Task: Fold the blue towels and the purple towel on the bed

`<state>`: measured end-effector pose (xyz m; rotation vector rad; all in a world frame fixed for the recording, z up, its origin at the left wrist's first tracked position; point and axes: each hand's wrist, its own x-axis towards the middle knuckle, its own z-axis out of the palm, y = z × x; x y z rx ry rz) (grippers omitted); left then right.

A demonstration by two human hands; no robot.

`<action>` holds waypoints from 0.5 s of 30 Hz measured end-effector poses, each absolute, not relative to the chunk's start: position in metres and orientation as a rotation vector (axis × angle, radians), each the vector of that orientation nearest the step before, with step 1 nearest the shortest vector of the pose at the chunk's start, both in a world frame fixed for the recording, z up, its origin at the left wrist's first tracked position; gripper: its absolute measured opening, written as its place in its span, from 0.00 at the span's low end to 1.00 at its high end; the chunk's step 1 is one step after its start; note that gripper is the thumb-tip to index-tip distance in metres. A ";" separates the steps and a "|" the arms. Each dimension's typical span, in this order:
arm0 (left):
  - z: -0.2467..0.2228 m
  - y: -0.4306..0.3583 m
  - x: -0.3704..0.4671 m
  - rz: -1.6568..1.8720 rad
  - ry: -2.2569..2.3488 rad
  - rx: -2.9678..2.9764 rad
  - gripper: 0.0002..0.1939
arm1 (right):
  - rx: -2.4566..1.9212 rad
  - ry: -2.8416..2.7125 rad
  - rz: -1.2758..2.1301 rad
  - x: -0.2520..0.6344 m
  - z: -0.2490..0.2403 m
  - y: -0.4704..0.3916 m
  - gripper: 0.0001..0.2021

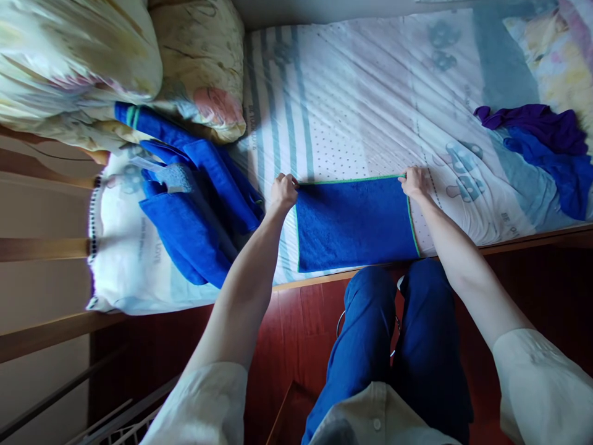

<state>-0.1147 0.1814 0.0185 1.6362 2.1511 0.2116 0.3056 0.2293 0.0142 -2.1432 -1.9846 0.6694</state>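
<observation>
A blue towel (356, 225) with a green edge lies spread at the near side of the bed (352, 93). My left hand (284, 190) pinches its far left corner. At the far right corner, my right hand (414, 182) grips the green edge between thumb and fingers. The far edge runs nearly straight between both hands, and the near edge rests by the bed's wooden frame. Left of my left hand sits a heap of blue cloths (199, 185), one with green stripes, and a grey-blue fuzzy cloth (175, 178) is on it.
Purple cloth (532, 123) and another blue cloth (556, 161) lie crumpled at the right. Bulky floral bedding (199, 68) fills the far left, near a white pillow (120, 266). Wooden bed rails (46, 249) stand at the left edge. The floor (296, 327) is reddish wood.
</observation>
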 end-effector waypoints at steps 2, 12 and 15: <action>0.019 0.177 -0.107 0.397 2.189 1.598 0.13 | -2.068 -1.932 0.619 0.298 0.010 0.224 0.13; -0.005 0.099 -0.054 0.537 1.827 1.826 0.36 | -1.685 -2.265 0.589 0.260 -0.009 0.147 0.31; -0.013 0.095 -0.060 0.554 1.903 1.763 0.38 | -1.714 -2.251 0.622 0.273 -0.008 0.154 0.32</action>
